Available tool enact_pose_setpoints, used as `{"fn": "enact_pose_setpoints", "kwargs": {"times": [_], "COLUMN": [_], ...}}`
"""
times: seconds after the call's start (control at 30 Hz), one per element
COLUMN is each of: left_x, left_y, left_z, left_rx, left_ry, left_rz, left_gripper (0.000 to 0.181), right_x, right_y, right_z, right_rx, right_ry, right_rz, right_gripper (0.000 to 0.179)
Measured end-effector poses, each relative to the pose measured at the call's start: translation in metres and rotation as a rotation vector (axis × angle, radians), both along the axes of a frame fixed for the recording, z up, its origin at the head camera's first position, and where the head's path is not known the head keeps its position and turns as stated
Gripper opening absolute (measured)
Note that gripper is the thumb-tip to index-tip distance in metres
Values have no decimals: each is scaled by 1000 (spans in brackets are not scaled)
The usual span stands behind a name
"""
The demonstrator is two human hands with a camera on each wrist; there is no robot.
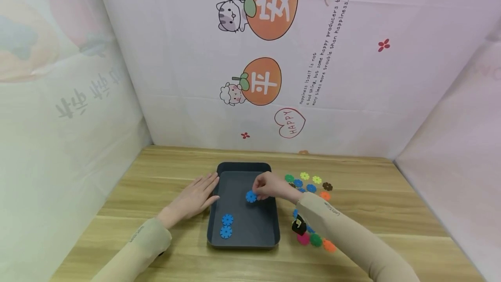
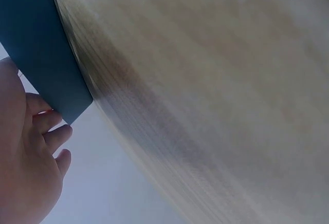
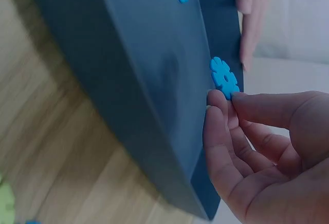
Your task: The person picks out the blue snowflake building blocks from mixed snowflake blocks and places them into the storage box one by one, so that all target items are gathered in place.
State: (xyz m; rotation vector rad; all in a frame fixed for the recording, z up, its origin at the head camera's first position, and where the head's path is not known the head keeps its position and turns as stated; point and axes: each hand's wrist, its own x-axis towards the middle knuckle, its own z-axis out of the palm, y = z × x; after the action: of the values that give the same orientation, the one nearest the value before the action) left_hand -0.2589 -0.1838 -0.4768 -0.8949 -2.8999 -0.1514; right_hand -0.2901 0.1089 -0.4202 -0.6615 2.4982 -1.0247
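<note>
Between thumb and fingertips my right hand (image 1: 269, 185) pinches a blue snowflake disc (image 1: 251, 196), a flat round piece with a notched edge. The disc is held over the dark grey tray (image 1: 250, 229); the right wrist view shows the same blue disc (image 3: 224, 78) by its edge. Two more blue discs (image 1: 227, 219) lie in the tray's near left corner, one in front of the other. With fingers extended, my left hand (image 1: 197, 196) rests at the tray's left rim; in the left wrist view its fingertips touch the tray's outer wall (image 2: 49, 54).
Right of the tray, loose snowflake discs in several colours lie on the wooden table (image 1: 364, 203), including a yellow disc (image 1: 305, 176), a green disc (image 1: 315, 240) and an orange disc (image 1: 329, 246). My right forearm covers part of them. Printed white sheets surround the table's back and sides.
</note>
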Motion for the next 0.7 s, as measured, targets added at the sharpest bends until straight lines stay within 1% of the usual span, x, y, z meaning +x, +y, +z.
{"fn": "enact_pose_setpoints", "kwargs": {"times": [0.1,0.3,0.47,0.7], "left_x": [0,1,1,2], "left_y": [1,2,3,3], "left_z": [0,1,1,1], "left_rx": [1,-3,-4,-5], "left_ry": [5,2,8,22], "left_rz": [-3,3,-1,-3], "left_gripper": [65,65,65,63], "right_x": [2,6,6,8], "right_y": [-13,-33,-44,-55], "right_z": [-2,-4,-8,-11], "right_rx": [-3,17,58,71], "right_ry": [-12,4,12,33], "right_rz": [17,39,49,77], "right_gripper": [11,11,12,11]}}
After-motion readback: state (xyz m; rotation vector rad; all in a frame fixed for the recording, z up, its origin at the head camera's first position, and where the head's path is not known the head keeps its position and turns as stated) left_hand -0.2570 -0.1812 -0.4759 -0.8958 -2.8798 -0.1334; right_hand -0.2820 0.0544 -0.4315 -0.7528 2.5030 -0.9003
